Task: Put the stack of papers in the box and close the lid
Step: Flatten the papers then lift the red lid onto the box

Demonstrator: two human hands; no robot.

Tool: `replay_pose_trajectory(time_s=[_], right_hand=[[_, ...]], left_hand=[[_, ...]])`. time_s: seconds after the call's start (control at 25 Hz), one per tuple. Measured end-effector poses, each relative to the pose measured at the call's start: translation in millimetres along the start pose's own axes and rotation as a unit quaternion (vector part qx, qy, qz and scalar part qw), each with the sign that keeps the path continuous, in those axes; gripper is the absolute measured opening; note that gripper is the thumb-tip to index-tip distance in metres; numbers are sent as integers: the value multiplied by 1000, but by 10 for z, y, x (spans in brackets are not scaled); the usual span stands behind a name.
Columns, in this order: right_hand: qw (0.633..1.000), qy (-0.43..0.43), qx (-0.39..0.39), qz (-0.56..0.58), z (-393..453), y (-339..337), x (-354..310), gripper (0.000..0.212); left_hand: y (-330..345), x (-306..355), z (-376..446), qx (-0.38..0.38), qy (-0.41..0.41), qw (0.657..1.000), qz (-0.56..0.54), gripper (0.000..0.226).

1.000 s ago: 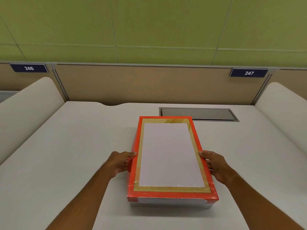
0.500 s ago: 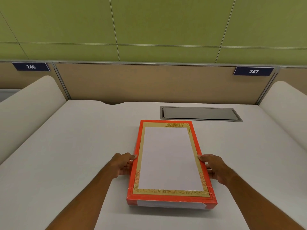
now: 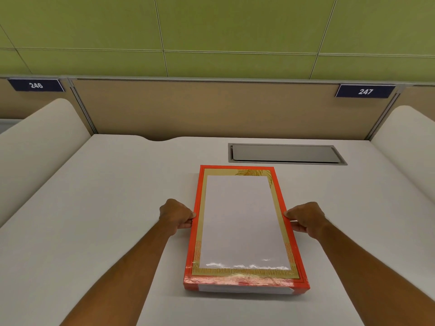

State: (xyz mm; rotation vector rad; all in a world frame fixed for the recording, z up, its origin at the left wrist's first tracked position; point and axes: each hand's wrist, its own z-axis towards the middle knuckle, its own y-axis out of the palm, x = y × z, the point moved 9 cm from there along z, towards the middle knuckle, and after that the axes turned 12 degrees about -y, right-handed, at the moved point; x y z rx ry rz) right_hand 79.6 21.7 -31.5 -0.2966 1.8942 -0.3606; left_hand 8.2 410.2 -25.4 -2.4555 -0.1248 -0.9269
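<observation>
Red-orange rectangular box lid [image 3: 244, 222], gold-bordered with a white centre panel, held at both long sides on the white desk [image 3: 94, 208].

The left hand [image 3: 176, 216] is curled against the lid's left edge, thumb on top of the rim and fingers folded under or beside it; the right hand [image 3: 304, 218] mirrors this on the right edge. Both grip the lid at about mid-length. The lid lies flat and covers the box beneath: only a pale strip of the box's near wall [image 3: 244, 289] shows under the front edge. The stack of papers cannot be seen; whether it is inside cannot be told. Glare along the lid's near border blurs the pattern there. Both forearms are cut off by the bottom of the frame. A grey recessed hatch [image 3: 286, 154] lies in the desk beyond the lid, apart from it.
</observation>
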Motion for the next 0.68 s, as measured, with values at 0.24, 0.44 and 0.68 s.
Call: replay_pose_trajectory(time_s=[0.24, 0.44, 0.68], right_hand=[[1000, 10, 10, 17, 33, 0, 44, 23], [1000, -4, 26, -14, -31, -11, 2, 17], [944, -161, 89, -272, -285, 53, -505, 53]], left_hand=[[20, -47, 74, 7, -22, 1000, -16, 19], [-2, 5, 19, 40, 6, 999, 33, 19], [71, 412, -357, 127, 203, 943, 231, 43]])
